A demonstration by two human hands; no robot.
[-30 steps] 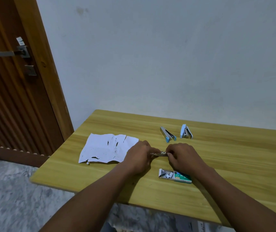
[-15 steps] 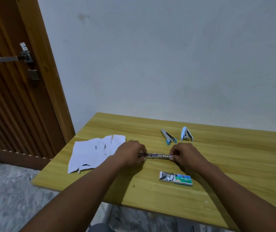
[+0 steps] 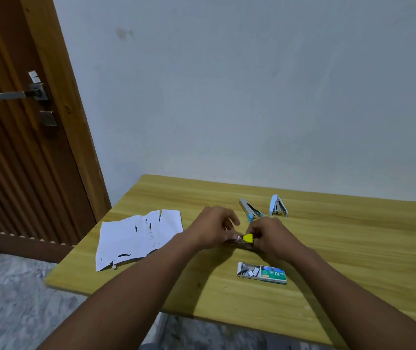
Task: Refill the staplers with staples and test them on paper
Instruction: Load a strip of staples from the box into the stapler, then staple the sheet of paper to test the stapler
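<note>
Staple box (image 3: 262,273), open, near the counter's (image 3: 353,261) front edge. Yellow-ended stapler (image 3: 247,238) mid-counter, clamped in the fingers of left hand (image 3: 212,229) and right hand (image 3: 270,236). Paper (image 3: 138,236) by left edge. Two blue staplers (image 3: 250,210) (image 3: 277,206) beyond; open wood rightward.

Pale wall (image 3: 252,84); ribbed brown door (image 3: 12,160) at left; wooden table (image 3: 353,248); mottled grey floor (image 3: 5,299).

One wide-angle head-worn camera looks forward and down across the table (image 3: 353,248) toward the wall (image 3: 252,97), the left hand (image 3: 212,229) and right hand (image 3: 274,236) close beneath it.
</note>
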